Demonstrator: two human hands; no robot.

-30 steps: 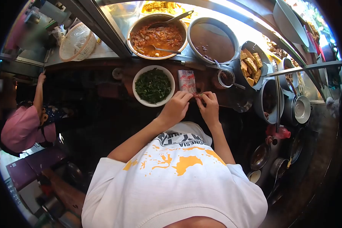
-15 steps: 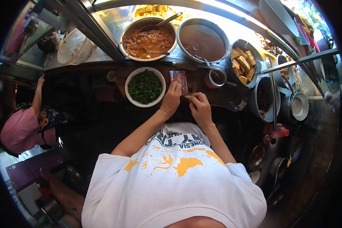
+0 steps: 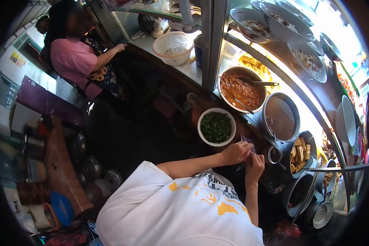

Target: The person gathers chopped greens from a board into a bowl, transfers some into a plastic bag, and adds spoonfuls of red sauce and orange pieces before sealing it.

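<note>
My left hand [image 3: 236, 153] is pinched on a small plastic bag [image 3: 247, 141], whose contents look dark red. Right beside it, my right hand [image 3: 255, 163] has its fingers closed at the bag's lower end. To the left of the hands stands a white bowl [image 3: 217, 127] of chopped green leaves. A glass jar [image 3: 275, 154] of dark sauce sits just to the right. Beyond the hands are a metal pot of red stew [image 3: 242, 90] with two spoons and a pot of brown sauce [image 3: 281, 117].
A bowl of fried tofu [image 3: 300, 155] and more pots line the right side. Plates of food [image 3: 285, 22] rest on an upper shelf. A white basket [image 3: 173, 48] is on the counter. A person in pink [image 3: 74, 60] stands at the upper left.
The view has swung to the left, so the counter appears slanted and further right. The bag, flat on the board before, is now gathered up between both hands.
</note>
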